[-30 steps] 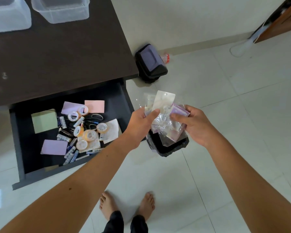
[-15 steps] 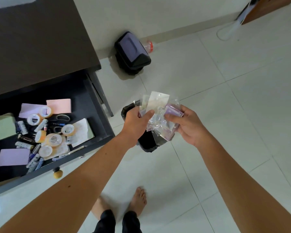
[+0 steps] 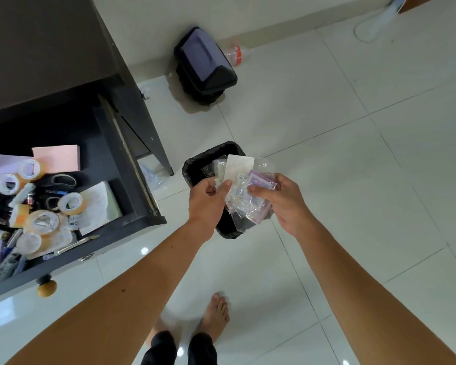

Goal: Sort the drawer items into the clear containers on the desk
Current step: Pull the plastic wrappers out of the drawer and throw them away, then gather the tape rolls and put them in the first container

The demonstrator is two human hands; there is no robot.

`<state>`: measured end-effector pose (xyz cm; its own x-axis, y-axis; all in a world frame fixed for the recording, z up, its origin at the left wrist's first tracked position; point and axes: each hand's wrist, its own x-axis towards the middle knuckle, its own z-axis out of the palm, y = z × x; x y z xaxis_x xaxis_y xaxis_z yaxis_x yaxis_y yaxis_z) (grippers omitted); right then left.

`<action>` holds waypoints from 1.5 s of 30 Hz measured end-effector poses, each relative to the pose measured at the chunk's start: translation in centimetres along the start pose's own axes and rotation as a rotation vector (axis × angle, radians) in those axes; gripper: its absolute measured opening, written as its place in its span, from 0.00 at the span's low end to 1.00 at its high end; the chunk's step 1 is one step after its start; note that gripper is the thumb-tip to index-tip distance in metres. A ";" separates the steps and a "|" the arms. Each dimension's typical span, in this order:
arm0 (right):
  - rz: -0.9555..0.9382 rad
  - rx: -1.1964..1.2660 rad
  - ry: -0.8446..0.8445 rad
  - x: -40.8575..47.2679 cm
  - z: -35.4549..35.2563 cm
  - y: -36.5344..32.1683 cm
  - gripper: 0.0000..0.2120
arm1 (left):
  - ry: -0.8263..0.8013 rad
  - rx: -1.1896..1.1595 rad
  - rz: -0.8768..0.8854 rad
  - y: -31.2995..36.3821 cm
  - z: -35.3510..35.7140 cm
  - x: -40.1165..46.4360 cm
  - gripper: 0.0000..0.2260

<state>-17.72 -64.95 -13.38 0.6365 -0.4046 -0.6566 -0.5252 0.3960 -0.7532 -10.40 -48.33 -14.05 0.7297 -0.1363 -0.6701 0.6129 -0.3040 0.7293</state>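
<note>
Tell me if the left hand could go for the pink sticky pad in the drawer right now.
Probably not yet: the left hand is pinching the plastic packets over the bin. The pink pad itself lies uncovered in the open drawer.

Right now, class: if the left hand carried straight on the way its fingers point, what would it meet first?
The left hand points right, so it would first press into the clear plastic packets it already pinches, then the right hand holding them.
</note>
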 end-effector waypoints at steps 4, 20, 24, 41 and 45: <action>0.015 -0.021 -0.007 1.9 0.3 1.2 0.20 | 0.019 0.016 -0.007 -0.5 -0.2 1.3 0.17; 0.048 -0.150 0.045 2.2 -0.8 3.3 0.27 | 0.036 -0.032 -0.070 -1.9 -2.2 1.6 0.31; 0.033 -0.161 0.024 1.1 -0.6 2.8 0.26 | -0.027 -0.076 -0.051 -1.5 -2.5 0.5 0.29; -0.191 -0.323 -0.093 -10.7 6.7 -9.7 0.19 | -0.333 -0.128 0.163 8.2 -10.8 -11.7 0.16; -0.271 -0.354 -0.164 -12.6 12.0 -12.4 0.18 | -0.340 -0.178 0.225 10.9 -17.3 -13.9 0.15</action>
<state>-12.47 -54.90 4.71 0.8428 -0.3079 -0.4415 -0.4702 -0.0221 -0.8823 -8.61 -33.44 5.58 0.7282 -0.4914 -0.4777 0.5147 -0.0680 0.8547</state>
